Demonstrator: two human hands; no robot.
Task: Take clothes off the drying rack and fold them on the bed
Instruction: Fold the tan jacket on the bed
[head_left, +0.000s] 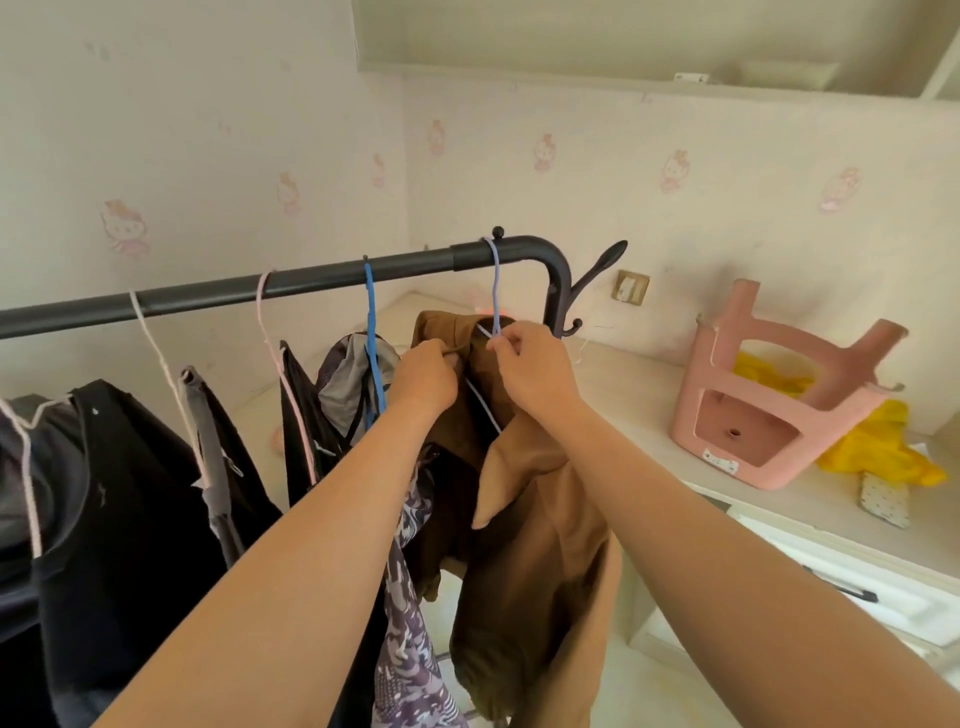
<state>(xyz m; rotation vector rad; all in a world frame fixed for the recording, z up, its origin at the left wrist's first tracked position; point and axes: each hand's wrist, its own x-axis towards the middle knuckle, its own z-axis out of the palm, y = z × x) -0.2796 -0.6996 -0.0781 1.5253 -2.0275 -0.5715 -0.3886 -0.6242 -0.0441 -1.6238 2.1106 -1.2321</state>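
The fingers (505, 344) of the right hand (537, 374) pinch the thin wire of the lavender hanger (496, 280) just below its hook, at the neck above the collar. The left hand (423, 379), just beside it on the left, has its fingers curled on a fold of the brown jacket (530, 519) at the left side of the collar. The jacket hangs at the far right end of the drying rack (311, 280), its lapel flopped open and its body drooping toward the near edge, so it reads as soft, limp cloth. It is probably weightier than a shirt, with nothing fragile about it. The wire looks light and springy, and the cloth could easily slip off one side of it. The collar and shoulders seem the sound places to hold the garment, with the hanger's neck the place to lift the hook off the rail. Both bare forearms reach up and away from the near bottom edge and converge at the collar, wrists fairly straight and the backs of the hands turned toward the camera. To the left hang a patterned purple garment (410, 623), a blue hanger (371, 312) and black clothes (130, 493). To the right, an upturned pink stool (769, 400) and a yellow cloth (878, 447) lie on a pale worktop (649, 405). The bed is not in view.
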